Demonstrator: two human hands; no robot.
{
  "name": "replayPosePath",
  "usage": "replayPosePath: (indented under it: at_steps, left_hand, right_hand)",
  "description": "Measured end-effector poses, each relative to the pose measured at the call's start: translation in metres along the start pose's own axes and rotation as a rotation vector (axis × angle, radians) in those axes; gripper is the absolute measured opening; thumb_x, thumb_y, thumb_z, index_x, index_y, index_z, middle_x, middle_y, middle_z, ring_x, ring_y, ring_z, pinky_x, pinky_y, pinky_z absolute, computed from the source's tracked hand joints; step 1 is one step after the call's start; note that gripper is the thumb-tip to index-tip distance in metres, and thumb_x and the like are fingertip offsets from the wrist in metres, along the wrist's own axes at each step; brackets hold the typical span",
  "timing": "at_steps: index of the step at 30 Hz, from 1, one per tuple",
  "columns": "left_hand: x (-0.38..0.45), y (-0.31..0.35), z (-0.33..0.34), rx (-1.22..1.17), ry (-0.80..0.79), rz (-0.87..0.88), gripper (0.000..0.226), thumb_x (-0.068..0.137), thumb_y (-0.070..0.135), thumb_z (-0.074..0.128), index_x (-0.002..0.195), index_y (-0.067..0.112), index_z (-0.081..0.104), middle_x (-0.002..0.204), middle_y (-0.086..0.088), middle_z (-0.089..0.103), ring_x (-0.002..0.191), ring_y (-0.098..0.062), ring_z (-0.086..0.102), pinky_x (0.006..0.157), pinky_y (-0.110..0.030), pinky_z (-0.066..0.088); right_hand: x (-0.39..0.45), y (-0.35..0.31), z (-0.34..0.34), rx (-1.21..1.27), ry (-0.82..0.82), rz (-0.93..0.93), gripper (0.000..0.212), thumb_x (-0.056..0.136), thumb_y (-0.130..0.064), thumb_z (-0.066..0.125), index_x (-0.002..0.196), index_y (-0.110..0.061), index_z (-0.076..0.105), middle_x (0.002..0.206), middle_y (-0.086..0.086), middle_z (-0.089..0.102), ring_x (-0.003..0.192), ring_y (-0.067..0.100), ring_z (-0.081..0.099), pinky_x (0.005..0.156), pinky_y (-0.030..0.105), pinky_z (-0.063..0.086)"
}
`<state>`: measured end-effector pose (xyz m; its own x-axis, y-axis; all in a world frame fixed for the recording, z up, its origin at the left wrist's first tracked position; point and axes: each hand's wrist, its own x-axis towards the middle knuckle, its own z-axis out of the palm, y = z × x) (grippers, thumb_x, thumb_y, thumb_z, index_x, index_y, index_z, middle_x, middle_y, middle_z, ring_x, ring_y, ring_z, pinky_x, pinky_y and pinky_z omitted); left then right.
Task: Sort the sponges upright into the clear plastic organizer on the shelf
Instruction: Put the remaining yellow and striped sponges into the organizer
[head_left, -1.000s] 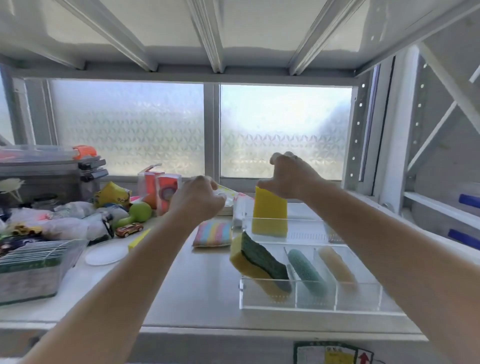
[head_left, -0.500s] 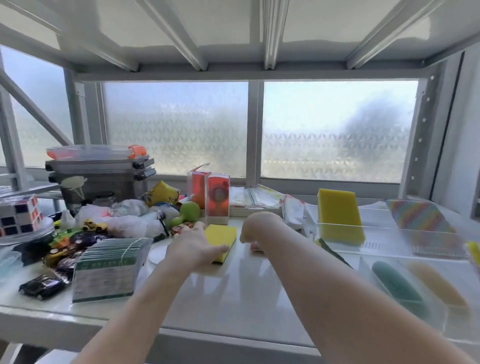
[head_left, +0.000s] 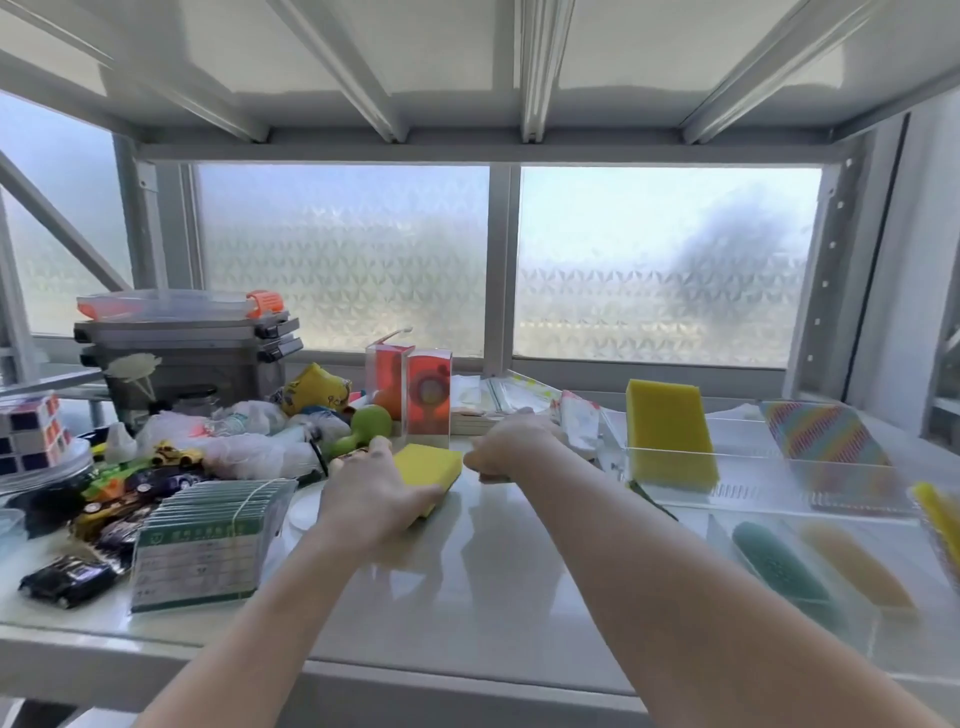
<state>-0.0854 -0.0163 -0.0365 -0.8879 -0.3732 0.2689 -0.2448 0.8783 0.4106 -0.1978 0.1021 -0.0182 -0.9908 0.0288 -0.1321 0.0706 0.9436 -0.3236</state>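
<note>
A flat yellow sponge (head_left: 434, 465) lies on the white shelf (head_left: 467, 582), and my left hand (head_left: 371, 499) rests on its near left corner, fingers closing around it. My right hand (head_left: 511, 447) is curled just right of that sponge; what it holds, if anything, is hidden. The clear plastic organizer (head_left: 769, 514) stands at the right. In its back row a yellow sponge (head_left: 670, 434) stands upright beside a rainbow-striped sponge (head_left: 826, 441). Its front row holds a teal sponge (head_left: 776, 561) and a tan sponge (head_left: 852, 564).
Clutter fills the left side: a Rubik's cube (head_left: 34, 439), toy cars (head_left: 70, 571), a banded stack of green cards (head_left: 208, 540), plastic bags, a green ball (head_left: 371, 423), two orange clear boxes (head_left: 428, 405) and stacked grey containers (head_left: 182, 343). A frosted window backs the shelf.
The view swung left. My right hand let go of the upright yellow sponge in the organizer and came over by the flat yellow sponge. My left hand came down onto that sponge.
</note>
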Motion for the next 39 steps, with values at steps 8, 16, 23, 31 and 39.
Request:
replayPosePath:
  at_steps: [8,16,23,31,39]
  left_hand:
    - [-0.019,0.032,-0.039,-0.277,0.233,0.058,0.079,0.076,0.048,0.064,0.137,0.006,0.036,0.121,-0.016,0.06,0.112,-0.033,0.056,0.088,-0.039,0.046]
    - [-0.046,0.152,-0.047,-0.468,0.208,0.217,0.086,0.078,0.047,0.064,0.142,0.003,0.028,0.134,-0.018,0.049,0.124,-0.033,0.047,0.091,-0.037,0.04]
    - [-0.06,0.236,-0.017,-0.426,0.068,0.279,0.098,0.076,0.052,0.065,0.144,-0.001,0.02,0.136,-0.022,0.044,0.124,-0.034,0.046,0.093,-0.038,0.044]
    - [-0.056,0.255,0.014,-0.206,0.077,0.269,0.101,0.07,0.055,0.069,0.14,-0.003,0.025,0.133,-0.022,0.044,0.123,-0.035,0.047,0.094,-0.038,0.044]
    - [-0.056,0.254,0.004,0.003,0.062,0.249,0.096,0.075,0.061,0.06,0.14,-0.002,0.028,0.137,-0.013,0.044,0.128,-0.029,0.043,0.093,-0.037,0.044]
  right_hand:
    - [-0.103,0.022,-0.098,-0.054,0.281,-0.315,0.066,0.087,-0.06,0.042,0.136,-0.016,0.048,0.135,0.013,0.045,0.124,0.032,0.043,0.087,0.031,0.041]
    - [-0.117,0.142,-0.179,0.152,0.537,-0.129,0.086,0.08,-0.061,0.057,0.138,0.0,0.039,0.138,0.014,0.042,0.129,0.03,0.035,0.094,0.036,0.04]
    - [-0.108,0.237,-0.188,0.124,0.59,0.039,0.102,0.073,-0.068,0.061,0.14,0.005,0.035,0.146,0.018,0.038,0.135,0.031,0.034,0.104,0.035,0.036]
    - [-0.089,0.276,-0.163,0.172,0.505,0.091,0.12,0.073,-0.064,0.065,0.147,0.008,0.002,0.155,0.02,0.024,0.144,0.032,0.022,0.112,0.037,0.031]
    - [-0.069,0.273,-0.145,0.076,0.443,0.122,0.096,0.069,-0.069,0.065,0.128,0.002,0.039,0.102,0.008,0.051,0.1,0.024,0.057,0.075,0.028,0.045]
